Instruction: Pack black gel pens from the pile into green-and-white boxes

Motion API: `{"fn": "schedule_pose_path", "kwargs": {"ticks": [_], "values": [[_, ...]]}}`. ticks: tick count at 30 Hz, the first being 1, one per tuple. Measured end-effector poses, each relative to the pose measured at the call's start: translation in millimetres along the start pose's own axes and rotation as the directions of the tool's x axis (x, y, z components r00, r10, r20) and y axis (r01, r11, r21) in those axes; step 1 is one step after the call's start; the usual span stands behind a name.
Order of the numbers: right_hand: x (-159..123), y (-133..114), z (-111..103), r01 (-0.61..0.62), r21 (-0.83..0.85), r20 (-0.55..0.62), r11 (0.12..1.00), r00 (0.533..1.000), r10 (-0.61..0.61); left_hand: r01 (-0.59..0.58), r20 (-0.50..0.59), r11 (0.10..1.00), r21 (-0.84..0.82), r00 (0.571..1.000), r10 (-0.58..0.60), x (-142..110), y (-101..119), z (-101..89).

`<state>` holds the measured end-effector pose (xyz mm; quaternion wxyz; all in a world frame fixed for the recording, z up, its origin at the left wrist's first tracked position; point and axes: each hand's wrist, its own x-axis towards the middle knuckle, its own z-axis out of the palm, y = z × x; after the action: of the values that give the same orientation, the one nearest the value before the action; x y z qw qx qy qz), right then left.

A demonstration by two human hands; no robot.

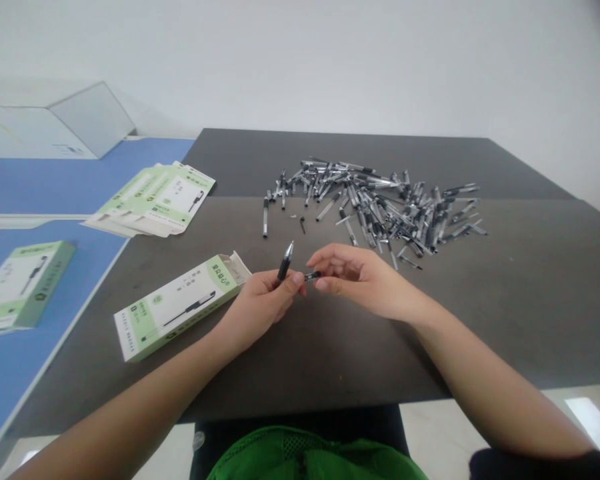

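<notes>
Pinching a black pen (283,264) in left fingers (289,285), tip upward

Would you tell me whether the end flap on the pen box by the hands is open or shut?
Open: the end flap of the green-and-white pen box stands raised beside the left hand.

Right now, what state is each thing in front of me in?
left hand, closed around the black pen
black pen, tilted tip-up, silver tip showing
right hand, pinching a small black pen part
pile of pen parts, loose and scattered
green-and-white pen box, lying flat, end flap open
stack of pen boxes, overlapping and fanned
</notes>
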<state>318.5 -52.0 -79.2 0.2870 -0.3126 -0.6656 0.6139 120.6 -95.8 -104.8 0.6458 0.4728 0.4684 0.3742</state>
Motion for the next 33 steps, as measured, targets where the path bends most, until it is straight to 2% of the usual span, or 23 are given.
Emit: {"fn": "schedule_pose_path", "kwargs": {"ticks": [3, 5, 8, 10, 20, 27, 33], "values": [[0, -1, 1, 0.029, -0.012, -0.044, 0.999, 0.999, -0.03, -0.005, 0.063, 0.999, -0.053, 0.998, 0.008, 0, 0, 1.8], [1, -3, -4, 0.065, -0.043, -0.166, 0.997, 0.983, -0.071, -0.019, 0.097, 0.998, -0.067, 0.995, 0.026, -1, 1, 3.1], [1, -7, -16, 0.131, -0.065, -0.377, 0.989, 0.914, -0.146, -0.025, 0.11, 1.0, -0.01, 0.994, 0.025, -4, 2, 3.8], [0, -10, -21, 0.149, -0.079, -0.425, 0.986, 0.89, -0.169, -0.025, 0.118, 0.999, 0.041, 0.993, 0.02, -5, 3, 3.7], [-2, -10, -10, 0.08, -0.182, -0.287, 0.98, 0.949, -0.131, -0.051, 0.134, 0.972, 0.23, 0.991, 0.02, -7, 3, 2.7], [0, -5, -6, 0.014, -0.08, -0.208, 0.997, 0.978, -0.03, -0.1, 0.069, 0.856, 0.507, 0.995, 0.076, -10, 11, 1.0], [2, -4, -3, -0.056, -0.006, -0.162, 0.998, 0.985, 0.054, -0.124, 0.081, 0.798, 0.589, 0.992, 0.094, -13, 11, -0.8]]}}
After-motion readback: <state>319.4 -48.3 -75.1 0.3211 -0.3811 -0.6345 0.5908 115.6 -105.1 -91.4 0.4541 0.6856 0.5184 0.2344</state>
